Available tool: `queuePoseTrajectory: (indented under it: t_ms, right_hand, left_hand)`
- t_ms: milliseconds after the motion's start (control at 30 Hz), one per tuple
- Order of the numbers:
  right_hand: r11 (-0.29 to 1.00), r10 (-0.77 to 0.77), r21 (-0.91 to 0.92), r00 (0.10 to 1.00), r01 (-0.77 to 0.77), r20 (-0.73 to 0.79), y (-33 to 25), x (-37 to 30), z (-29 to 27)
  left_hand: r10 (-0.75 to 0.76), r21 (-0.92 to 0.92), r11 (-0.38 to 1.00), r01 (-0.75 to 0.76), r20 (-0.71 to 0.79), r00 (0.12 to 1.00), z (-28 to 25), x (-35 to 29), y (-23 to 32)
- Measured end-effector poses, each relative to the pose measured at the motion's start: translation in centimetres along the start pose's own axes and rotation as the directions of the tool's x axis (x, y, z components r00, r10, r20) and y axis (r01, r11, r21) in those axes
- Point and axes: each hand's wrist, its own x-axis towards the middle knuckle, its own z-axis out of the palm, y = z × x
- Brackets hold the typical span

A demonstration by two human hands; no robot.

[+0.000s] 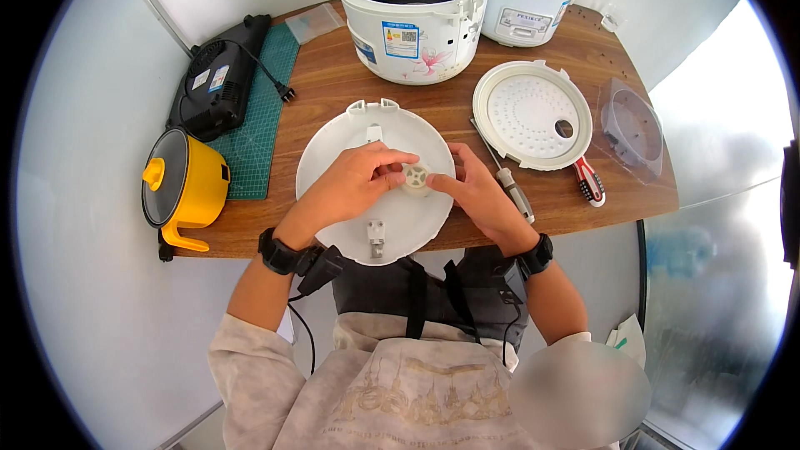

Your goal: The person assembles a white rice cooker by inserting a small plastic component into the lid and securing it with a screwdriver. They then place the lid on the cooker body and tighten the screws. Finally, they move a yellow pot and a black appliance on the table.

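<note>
A white rice cooker lid (pixel 333 142) lies upturned at the table's front edge, its hollow inner side facing up. Over its middle is a small round cream plastic part (pixel 415 175) with several slots, like a steam vent cap. My left hand (pixel 354 183) reaches over the lid from the left, thumb and bent fingers closed at the part's edge. From the right, my right hand (pixel 482 192) presses its thumb against the other side, its fingers curled at the lid's rim. Whether the part is seated in the lid or lifted off it, I cannot tell.
Behind stands an open rice cooker body (pixel 412 33) beside a second cooker (pixel 529 0). To the right lie a perforated inner lid (pixel 533 112), screwdrivers (pixel 515 193) and a clear plastic tray (pixel 632 129). A yellow pot (pixel 196 183), green mat (pixel 262 133) and black appliance (pixel 221 75) occupy the left.
</note>
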Motion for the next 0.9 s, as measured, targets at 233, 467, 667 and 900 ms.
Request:
queuePoseTrajectory:
  t_ms: [233, 467, 667, 900]
  right_hand:
    - [1.0, -0.008, 0.01, 1.0, 0.008, 0.017, -0.1, -0.1, 0.2]
    - [1.0, 0.006, -0.028, 0.998, -0.004, 0.056, 0.0, -0.1, -0.3]
    - [0.999, 0.009, -0.039, 0.998, -0.006, 0.057, 0.0, -0.1, -0.2]
    - [1.0, -0.003, -0.022, 0.998, 0.004, 0.056, 0.0, -0.1, -0.2]
  left_hand:
    - [-0.014, -0.025, 1.0, 0.014, 0.024, 1.0, -0.2, -0.2, 0.2]
    - [0.014, -0.041, 0.999, -0.012, 0.046, 0.999, -0.4, -0.1, 0.0]
    - [-0.027, -0.025, 0.999, 0.028, 0.058, 0.998, -0.5, -0.1, 0.2]
    - [-0.043, 0.0, 0.999, 0.044, 0.049, 0.998, -0.4, -0.1, 0.7]
